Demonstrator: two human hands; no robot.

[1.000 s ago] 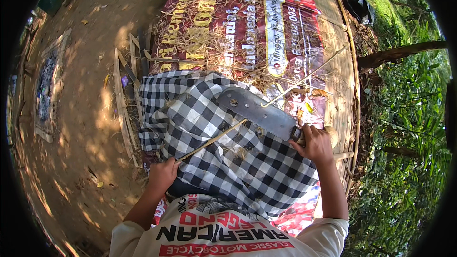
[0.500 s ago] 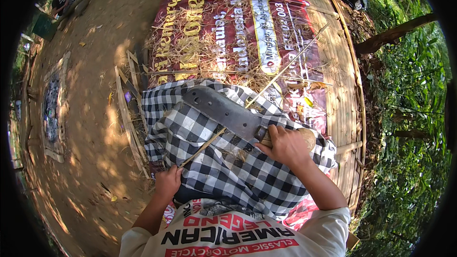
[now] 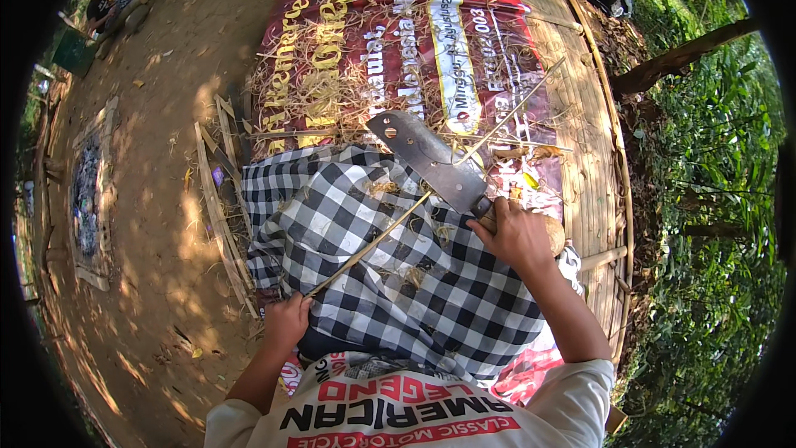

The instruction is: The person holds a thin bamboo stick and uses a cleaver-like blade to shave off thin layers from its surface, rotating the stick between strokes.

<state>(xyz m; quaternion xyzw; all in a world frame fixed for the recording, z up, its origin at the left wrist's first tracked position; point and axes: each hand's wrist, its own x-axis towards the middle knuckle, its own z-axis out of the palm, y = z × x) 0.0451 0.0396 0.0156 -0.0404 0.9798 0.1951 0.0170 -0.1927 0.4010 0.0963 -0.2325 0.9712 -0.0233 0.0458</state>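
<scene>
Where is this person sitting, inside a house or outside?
Outside, probably a rural yard or garden workspace. There is bare dirt ground dappled with sunlight, green plants and tree trunks on the right, and a slatted bamboo platform strewn with shavings under a red banner.

Broad grey steel cleaver (image 3: pixel 431 162) with a wooden handle, held flat-sided, its blade slanting up and to the left above the checked cloth. Thin pale bamboo strip (image 3: pixel 390 234), long and straight, running diagonally beneath the blade.
</scene>
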